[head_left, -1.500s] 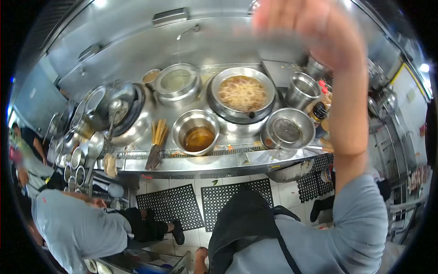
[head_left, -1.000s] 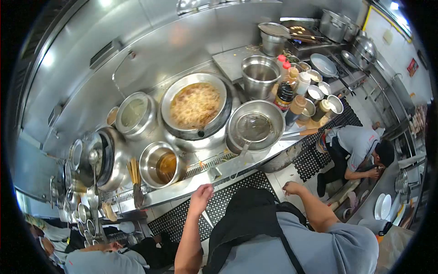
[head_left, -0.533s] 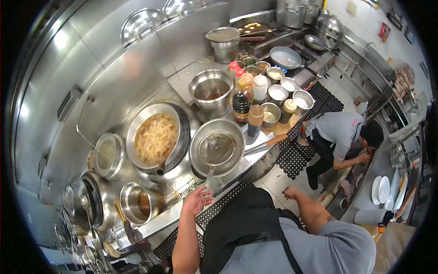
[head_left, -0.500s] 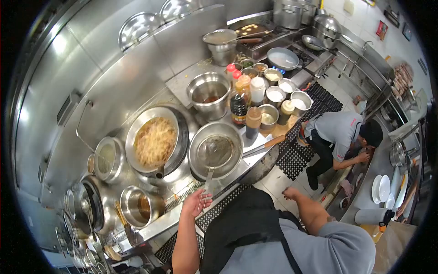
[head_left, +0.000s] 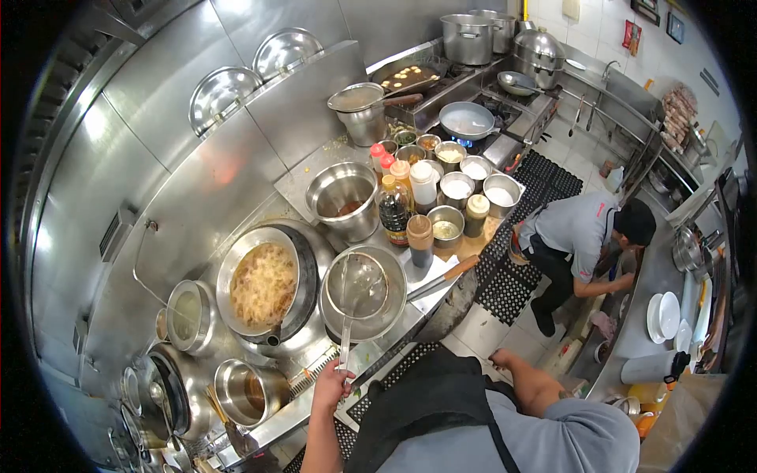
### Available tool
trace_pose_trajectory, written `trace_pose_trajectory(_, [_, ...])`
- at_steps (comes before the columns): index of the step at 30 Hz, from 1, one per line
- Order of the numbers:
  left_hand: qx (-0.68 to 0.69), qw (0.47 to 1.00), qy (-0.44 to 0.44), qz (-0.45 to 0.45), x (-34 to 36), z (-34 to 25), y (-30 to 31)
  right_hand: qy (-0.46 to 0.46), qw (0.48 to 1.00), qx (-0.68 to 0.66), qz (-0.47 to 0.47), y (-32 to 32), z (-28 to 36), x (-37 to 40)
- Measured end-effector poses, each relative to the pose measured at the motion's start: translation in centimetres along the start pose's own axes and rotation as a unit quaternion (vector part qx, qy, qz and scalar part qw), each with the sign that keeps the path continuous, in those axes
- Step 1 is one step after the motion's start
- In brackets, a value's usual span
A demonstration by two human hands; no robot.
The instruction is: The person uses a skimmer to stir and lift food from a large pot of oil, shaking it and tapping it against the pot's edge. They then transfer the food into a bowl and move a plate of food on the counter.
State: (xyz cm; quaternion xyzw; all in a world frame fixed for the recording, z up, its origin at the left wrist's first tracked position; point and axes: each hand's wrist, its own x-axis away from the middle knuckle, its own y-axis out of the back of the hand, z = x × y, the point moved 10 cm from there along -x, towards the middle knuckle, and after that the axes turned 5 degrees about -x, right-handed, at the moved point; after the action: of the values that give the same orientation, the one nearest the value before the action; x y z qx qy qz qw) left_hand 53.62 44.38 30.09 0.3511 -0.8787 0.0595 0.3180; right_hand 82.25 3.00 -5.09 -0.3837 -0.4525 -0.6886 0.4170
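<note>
My left hand [head_left: 333, 386] is closed around the handle of a round wire-mesh strainer [head_left: 357, 288]. The strainer's mesh lies over a wide metal bowl-shaped vessel [head_left: 394, 315], which has a wooden-tipped handle. To the left of it, a wok [head_left: 224, 272] holds bubbling oil with browned food [head_left: 262, 285]. My right hand [head_left: 498, 359] hangs beside my body, over the floor and away from the counter. Its fingers are mostly hidden, and I see nothing in it.
Sauce bottles [head_left: 421, 236] and small metal tubs [head_left: 456, 188] crowd the counter's right part. A deep pot [head_left: 343, 201] stands behind the strainer. Farther off, a pan [head_left: 467, 120] sits over a blue flame. A co-worker [head_left: 576, 236] bends over the right-hand counter.
My left hand, open beside the strainer's handle before, has closed on it. The strainer has shifted up within the vessel, and the whole view has turned slightly.
</note>
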Motion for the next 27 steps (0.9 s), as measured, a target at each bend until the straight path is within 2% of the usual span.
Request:
trace_pose_trajectory(5, [-0.037, 0.999, -0.013, -0.023, -0.8, 1.0, 1.4, 0.046, 0.998, -0.003, -0.046, 1.5, 1.1, -1.1])
trace_pose_trajectory(9, [-0.012, 1.000, -0.014, -0.020, -0.4, 1.4, 1.8, 0.019, 0.997, 0.068, -0.011, 0.4, 2.9, -1.5])
trace_pose_trajectory(12, [-0.006, 1.000, -0.006, -0.020, -0.3, 2.4, 2.2, 0.060, 0.991, 0.123, 0.002, 0.3, 6.2, -1.1])
trace_pose_trajectory(15, [0.011, 1.000, -0.008, -0.004, -0.5, 2.3, 1.7, 0.189, 0.961, 0.200, -0.023, -0.3, 10.0, -0.9])
trace_pose_trajectory(24, [0.053, 0.999, 0.001, -0.001, 0.1, 3.7, 1.2, 0.159, 0.961, 0.225, -0.016, -0.8, 11.9, -0.6])
trace_pose_trajectory(26, [0.037, 0.999, -0.005, 0.020, 0.0, 2.4, 0.8, 0.173, 0.948, 0.265, -0.032, -2.1, 11.6, -3.1])
trace_pose_trajectory(27, [0.075, 0.996, 0.002, -0.051, -0.6, 4.0, 1.9, 0.169, 0.945, 0.276, -0.048, -1.6, 10.1, -5.2])
